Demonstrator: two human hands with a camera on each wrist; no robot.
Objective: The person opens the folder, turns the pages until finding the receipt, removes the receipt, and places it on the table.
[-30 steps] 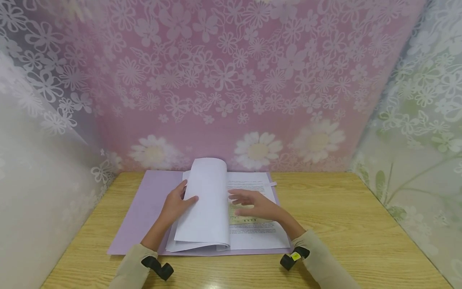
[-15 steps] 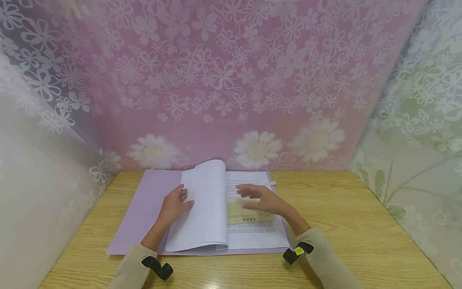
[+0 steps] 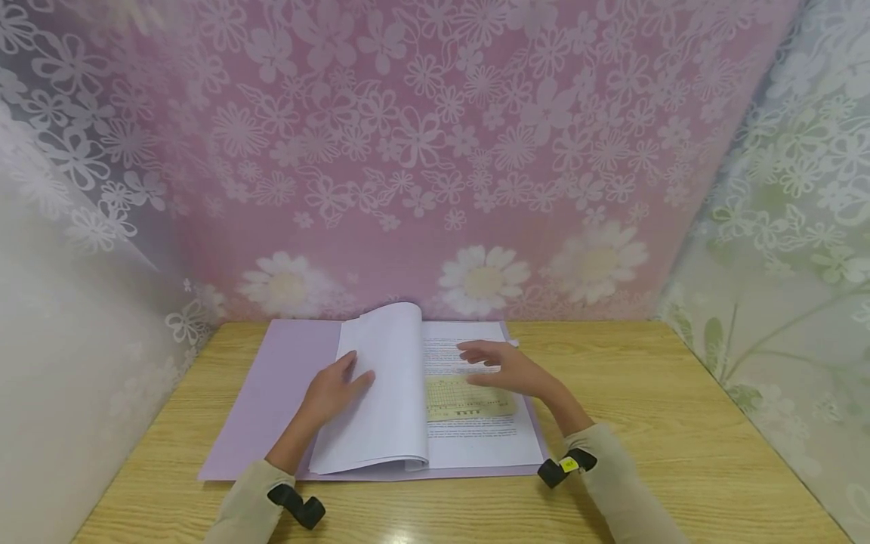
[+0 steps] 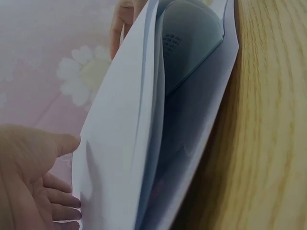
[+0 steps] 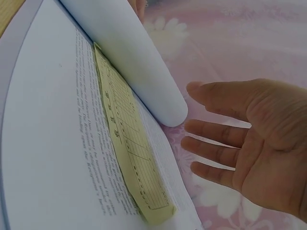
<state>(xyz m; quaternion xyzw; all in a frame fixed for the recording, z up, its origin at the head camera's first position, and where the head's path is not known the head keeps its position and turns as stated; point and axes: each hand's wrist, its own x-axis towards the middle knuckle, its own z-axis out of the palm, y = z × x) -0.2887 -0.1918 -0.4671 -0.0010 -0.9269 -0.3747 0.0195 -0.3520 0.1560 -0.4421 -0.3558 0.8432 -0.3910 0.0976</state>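
A lilac folder [image 3: 272,400] lies spread on the table with a stack of white pages in it. Its turned pages [image 3: 381,393] curve over to the left. Along their left part is my left hand [image 3: 333,394], thumb and fingers spread, fingertips right at the paper in the left wrist view. Over the printed right-hand page [image 3: 476,449] hovers my right hand [image 3: 506,369], fingers extended and holding nothing. Beneath it a yellow-green paper slip [image 5: 129,139] with a printed grid lies across the text. The right hand partly covers this slip in the head view.
The wooden table [image 3: 646,408] extends on both sides of the folder. Behind it stands a pink flowered backdrop [image 3: 435,189], with pale flowered panels at either side. A small pale tab [image 3: 514,343] sticks out at the folder's right edge.
The raised pages have settled lower to the left, and the left hand has loosened from their edge. My right hand has moved right, away from the fold, uncovering more of the slip.
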